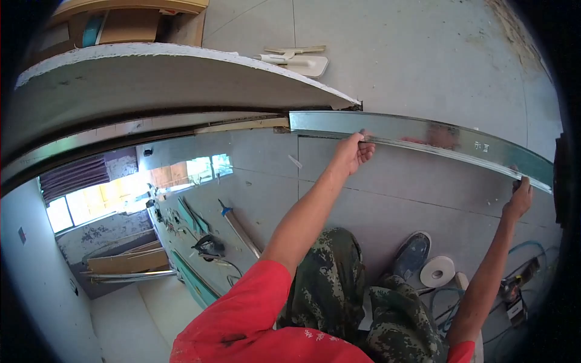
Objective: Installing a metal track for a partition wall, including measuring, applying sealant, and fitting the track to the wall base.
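Hands first: your left hand (354,151) is curled shut on the lower lip of the long metal channel (423,136), fingers wrapped over its edge near the middle of the visible run, and your right hand (520,196) is closed on the same channel close to its far right end. Both arms reach up to it, so you carry it between two grips well apart.

By my reading the channel is raised into line but not yet fixed: no screw or fastening tool shows at either hand. Its left end meets the grey board (181,81) and the pale strip (242,126) under that board's edge (whether they touch or merely butt close, the bend of the lens hides). What looks left is the fastening itself.

Beneath you are camouflage trousers (339,284), a dark shoe (413,254) and a white roll of tape (437,271) just beside it. Cables and a power tool (514,290) lie near on the right. Farther left on the floor (423,54) lie a dark tool (209,247) and more green-edged channel lengths (193,278).
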Demonstrator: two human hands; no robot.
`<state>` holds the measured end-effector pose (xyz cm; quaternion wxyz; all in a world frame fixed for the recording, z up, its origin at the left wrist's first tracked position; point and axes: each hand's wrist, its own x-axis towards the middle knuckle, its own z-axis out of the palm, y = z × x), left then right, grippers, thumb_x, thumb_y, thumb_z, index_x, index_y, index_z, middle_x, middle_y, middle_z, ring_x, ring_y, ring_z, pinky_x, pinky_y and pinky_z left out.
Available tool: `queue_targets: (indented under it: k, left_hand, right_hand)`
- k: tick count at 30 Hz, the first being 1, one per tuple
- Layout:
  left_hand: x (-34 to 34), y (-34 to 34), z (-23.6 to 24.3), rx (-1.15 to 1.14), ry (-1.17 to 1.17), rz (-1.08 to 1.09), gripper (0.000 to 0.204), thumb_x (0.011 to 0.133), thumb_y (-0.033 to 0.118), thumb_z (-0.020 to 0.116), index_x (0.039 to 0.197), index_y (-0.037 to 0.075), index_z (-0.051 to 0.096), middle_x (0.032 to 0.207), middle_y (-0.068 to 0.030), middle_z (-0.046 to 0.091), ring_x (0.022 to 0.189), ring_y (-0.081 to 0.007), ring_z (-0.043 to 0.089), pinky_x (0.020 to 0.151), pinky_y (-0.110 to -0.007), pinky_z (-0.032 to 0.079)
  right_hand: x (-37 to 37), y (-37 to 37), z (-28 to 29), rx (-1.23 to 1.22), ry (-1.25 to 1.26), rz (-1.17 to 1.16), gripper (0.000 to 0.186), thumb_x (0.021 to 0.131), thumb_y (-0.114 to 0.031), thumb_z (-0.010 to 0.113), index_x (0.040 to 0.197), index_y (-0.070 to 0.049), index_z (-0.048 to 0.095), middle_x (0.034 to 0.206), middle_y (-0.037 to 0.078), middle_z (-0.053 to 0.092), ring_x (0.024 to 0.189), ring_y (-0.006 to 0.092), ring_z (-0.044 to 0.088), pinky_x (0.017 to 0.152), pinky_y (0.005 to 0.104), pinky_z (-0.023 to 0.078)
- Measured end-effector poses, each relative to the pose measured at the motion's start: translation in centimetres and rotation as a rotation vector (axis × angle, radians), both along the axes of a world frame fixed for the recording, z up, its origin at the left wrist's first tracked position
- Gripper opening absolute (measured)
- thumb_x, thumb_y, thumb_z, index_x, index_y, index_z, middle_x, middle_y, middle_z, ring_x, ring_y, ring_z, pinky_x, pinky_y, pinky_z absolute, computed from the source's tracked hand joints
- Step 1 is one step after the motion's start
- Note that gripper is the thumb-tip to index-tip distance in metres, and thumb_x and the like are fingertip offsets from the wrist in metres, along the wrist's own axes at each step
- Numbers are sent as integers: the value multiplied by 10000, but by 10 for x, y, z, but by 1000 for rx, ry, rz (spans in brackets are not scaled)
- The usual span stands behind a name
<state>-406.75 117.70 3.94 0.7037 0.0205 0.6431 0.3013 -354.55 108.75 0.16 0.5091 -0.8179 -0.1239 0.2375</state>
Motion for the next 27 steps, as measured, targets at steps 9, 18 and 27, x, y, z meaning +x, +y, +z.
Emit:
queue_targets:
  k: [9, 18, 27]
  left_hand:
    - [-13, 6, -4, 25, 1, -15, 217, 879, 174, 512, 975, 9, 615, 797, -111, 669, 661, -175, 645, 573, -291, 559]
    - [-14, 9, -2, 3, 29, -55, 210, 881, 176, 518, 998, 23, 600, 815, -108, 673, 658, -173, 642, 571, -289, 556]
    - [-15, 20, -6, -14, 51, -107, 231, 895, 184, 486, 1041, 40, 593, 824, -109, 677, 643, -163, 640, 543, -280, 554]
  right_hand:
    - [-26, 7, 24, 10, 7, -2, 241, 889, -263, 595, 889, -28, 649, 759, 29, 603, 696, 112, 536, 664, 267, 422]
    - [-22, 2, 14, 7, 28, 8, 237, 878, -268, 615, 863, -33, 645, 744, 20, 590, 674, 111, 515, 641, 277, 404]
    - [-7, 30, 5, 34, 71, 35, 240, 866, -274, 630, 890, -35, 636, 775, 34, 603, 707, 121, 555, 674, 264, 451]
